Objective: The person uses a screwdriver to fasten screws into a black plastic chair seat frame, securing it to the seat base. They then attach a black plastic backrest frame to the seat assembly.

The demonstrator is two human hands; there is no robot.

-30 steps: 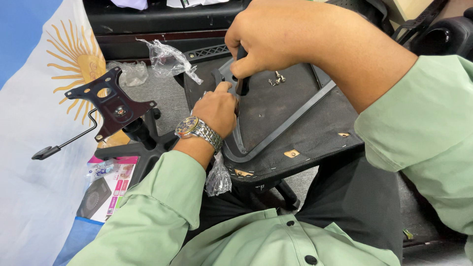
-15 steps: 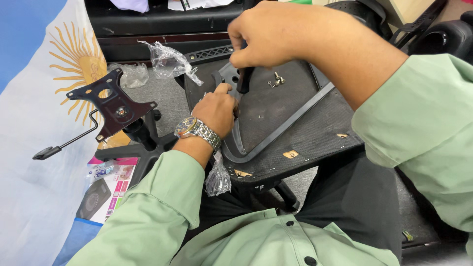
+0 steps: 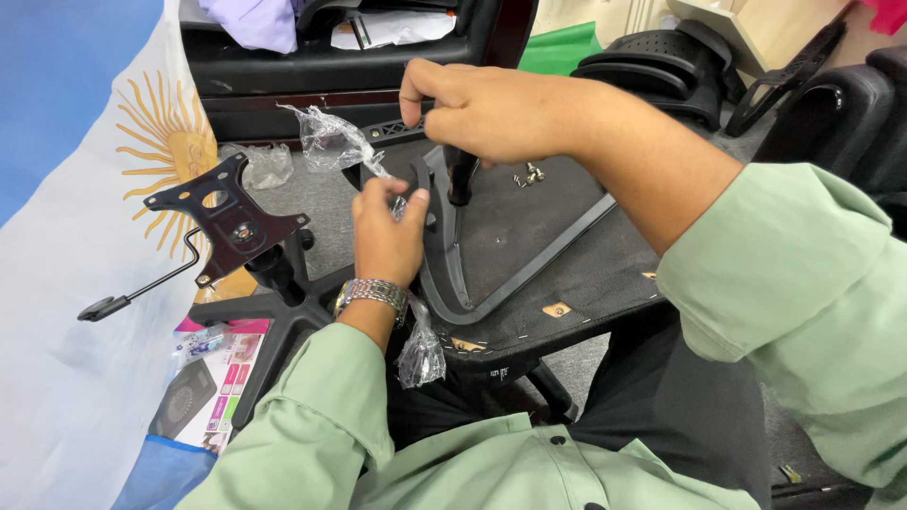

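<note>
Item: upturned chair seat [image 3: 567,255], black, across person's lap, w/ curved armrest bracket [image 3: 442,247] lying on its underside nr the left edge. Right hand [image 3: 491,113] closed around black tool handle [image 3: 461,179], upright over the bracket's top end; left hand [image 3: 385,236], steel watch on wrist, pinches crumpled clear plastic bag [image 3: 333,142] btwn thumb & fingers, just beside the bracket. Loose screws [image 3: 529,175] on seat underside nr right hand; black mechanism plate w/ lever [image 3: 227,222] on chair base, on floor to left.
</note>
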